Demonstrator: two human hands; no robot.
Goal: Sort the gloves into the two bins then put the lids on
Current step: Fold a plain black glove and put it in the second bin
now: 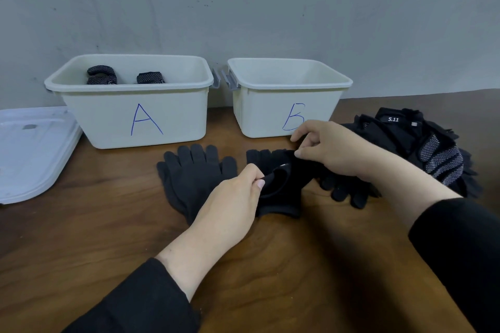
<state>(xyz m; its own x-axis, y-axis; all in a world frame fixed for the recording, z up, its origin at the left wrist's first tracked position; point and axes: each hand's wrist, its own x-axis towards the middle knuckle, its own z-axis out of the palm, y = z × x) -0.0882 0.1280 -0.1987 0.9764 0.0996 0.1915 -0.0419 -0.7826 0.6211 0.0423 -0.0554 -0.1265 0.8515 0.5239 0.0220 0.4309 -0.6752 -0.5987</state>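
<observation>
Bin A (135, 116) is standing at the table's (94, 238) far edge, bin B (270, 113) just right of it. Lids (29, 151) are lying at the left edge, a glove pile (422, 149) at the right, and a flat glove (192, 178) before bin A.

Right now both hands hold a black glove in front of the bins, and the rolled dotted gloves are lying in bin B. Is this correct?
Not quite. The head view shows the rolled dotted gloves in bin A, not bin B. The rest holds: the left hand and right hand both hold a black glove in front of the bins.
</observation>
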